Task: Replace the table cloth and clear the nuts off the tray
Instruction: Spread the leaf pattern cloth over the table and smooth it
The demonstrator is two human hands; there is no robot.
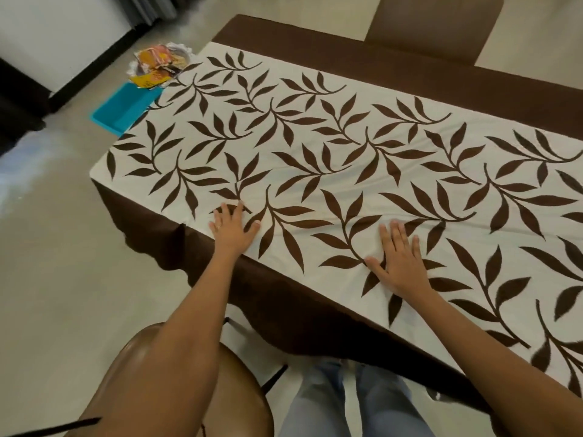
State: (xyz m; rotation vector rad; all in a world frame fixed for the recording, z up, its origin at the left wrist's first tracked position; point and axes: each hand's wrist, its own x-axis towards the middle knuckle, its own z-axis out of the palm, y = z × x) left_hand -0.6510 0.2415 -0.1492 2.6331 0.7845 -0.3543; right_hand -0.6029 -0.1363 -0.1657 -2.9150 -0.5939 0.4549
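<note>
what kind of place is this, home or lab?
Most likely a home dining room: a long table under a leaf-print table cloth, a brown padded near chair and far chair on opposite sides of it, and a tiled floor.

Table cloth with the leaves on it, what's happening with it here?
A person has both hands flat on the leaf-patterned table cloth, the left hand near the corner and the right hand further along the near edge, apparently smoothing it. The cloth lies spread over the top, its brown border hanging down. Beyond the far corner, a blue tray and a heap of colourful packets show; no nuts can be made out.
</note>
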